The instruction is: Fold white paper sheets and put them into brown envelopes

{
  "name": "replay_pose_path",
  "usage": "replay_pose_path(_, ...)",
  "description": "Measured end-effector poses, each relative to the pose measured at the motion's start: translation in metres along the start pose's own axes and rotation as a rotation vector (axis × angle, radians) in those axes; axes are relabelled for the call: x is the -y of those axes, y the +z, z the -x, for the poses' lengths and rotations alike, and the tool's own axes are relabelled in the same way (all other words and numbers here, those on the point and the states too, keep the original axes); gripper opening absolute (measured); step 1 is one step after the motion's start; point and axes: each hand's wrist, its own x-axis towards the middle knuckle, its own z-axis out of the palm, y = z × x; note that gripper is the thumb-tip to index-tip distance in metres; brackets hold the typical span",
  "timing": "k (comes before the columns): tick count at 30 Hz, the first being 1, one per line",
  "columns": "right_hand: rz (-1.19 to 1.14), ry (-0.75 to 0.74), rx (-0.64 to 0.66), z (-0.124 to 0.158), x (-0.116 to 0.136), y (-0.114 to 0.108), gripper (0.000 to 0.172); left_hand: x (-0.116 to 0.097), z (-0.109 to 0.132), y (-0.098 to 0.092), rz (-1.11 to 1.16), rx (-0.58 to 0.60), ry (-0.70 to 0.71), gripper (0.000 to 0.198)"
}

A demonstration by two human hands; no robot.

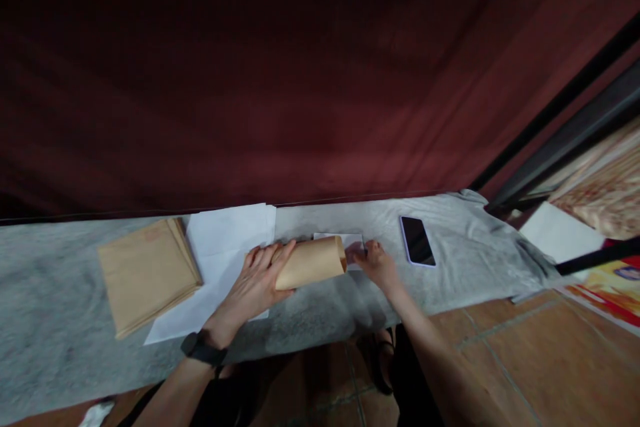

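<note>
My left hand (265, 275), with a dark watch on the wrist, grips a brown kraft paper envelope (311, 261) by its left end, fingers over the top and thumb along the near side. The envelope bulges, and its mouth gapes towards the right. Partly behind it lies a small white card (353, 240), perhaps more than one in a pile. At the card's right edge my right hand (379, 265) is closed, its thumb and fingers pinching the edge. What is inside the envelope does not show.
Several brown envelopes (147, 273) lie stacked on the left, overlapping large white sheets (227, 237). A phone (419, 241) rests on the grey cloth (470, 260) to the right. A dark red curtain (300, 113) hangs behind. Black metal bars (565, 117) stand at the right.
</note>
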Motion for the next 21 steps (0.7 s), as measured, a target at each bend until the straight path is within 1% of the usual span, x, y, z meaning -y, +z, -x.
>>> replay_pose_path(2, 0.05, 0.019, -0.003, 0.002, 0.008, 0.006, 0.042, 0.003, 0.001, 0.001, 0.006, -0.008, -0.018, 0.1)
replay_pose_path(4, 0.052, 0.048, -0.001, 0.001, 0.013, 0.008, 0.045, 0.006, 0.002, 0.002, 0.009, -0.004, -0.036, 0.101)
replay_pose_path(8, -0.001, 0.069, 0.003, -0.004, 0.012, 0.009, 0.04, 0.011, 0.003, 0.004, 0.017, 0.015, -0.071, 0.102)
replay_pose_path(11, -0.071, 0.049, -0.025, -0.006, 0.008, 0.012, 0.03, 0.015, 0.004, 0.005, 0.029, 0.036, -0.103, 0.104)
replay_pose_path(13, -0.172, 0.008, -0.056, -0.01, 0.003, 0.012, 0.019, 0.018, 0.005, 0.006, 0.035, 0.04, -0.117, 0.106)
replay_pose_path(15, -0.288, -0.026, -0.087, -0.017, -0.003, 0.008, 0.013, 0.021, 0.006, 0.006, 0.038, 0.04, -0.123, 0.107)
replay_pose_path(17, -0.454, -0.032, -0.152, -0.027, -0.01, -0.001, 0.014, 0.024, 0.006, 0.006, 0.037, 0.046, -0.135, 0.108)
replay_pose_path(21, -0.889, -0.021, -0.348, -0.037, -0.018, -0.023, 0.025, 0.026, 0.007, 0.007, 0.025, 0.062, -0.173, 0.111)
